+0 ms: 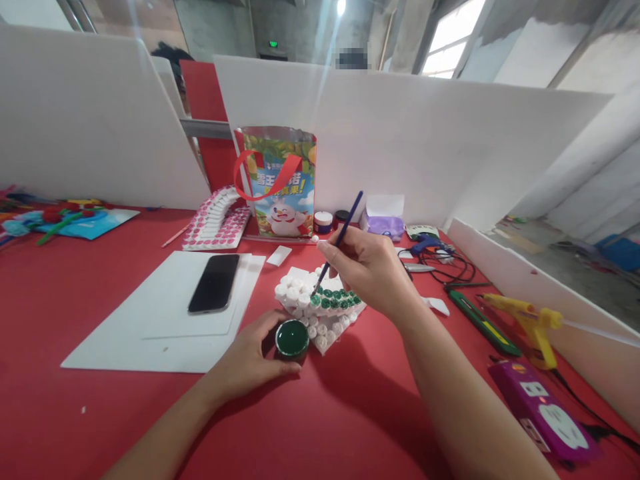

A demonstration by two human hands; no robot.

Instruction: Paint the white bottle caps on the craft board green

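Note:
My right hand (pixel 370 270) is closed round a thin blue paintbrush (pixel 345 230), its bristles down at a white craft piece (pixel 324 339) built of small rolled knobs. Some knobs (pixel 333 299) in its middle rows are painted green; those around them are white. Close in front of the piece, my left hand (pixel 257 353) is wrapped round a small jar of dark green paint (pixel 292 338), whose top is uncovered. My right hand hides part of the craft piece's right side.
Left lie white boards (pixel 120 327) with a black phone (pixel 214 283). Behind stand a pink-and-white craft piece (pixel 215 220), a colourful bag (pixel 285 187) and paint jars (pixel 323 222). To the right are a green cutter (pixel 483 323), a yellow glue gun (pixel 530 320) and a purple power strip (pixel 543 410).

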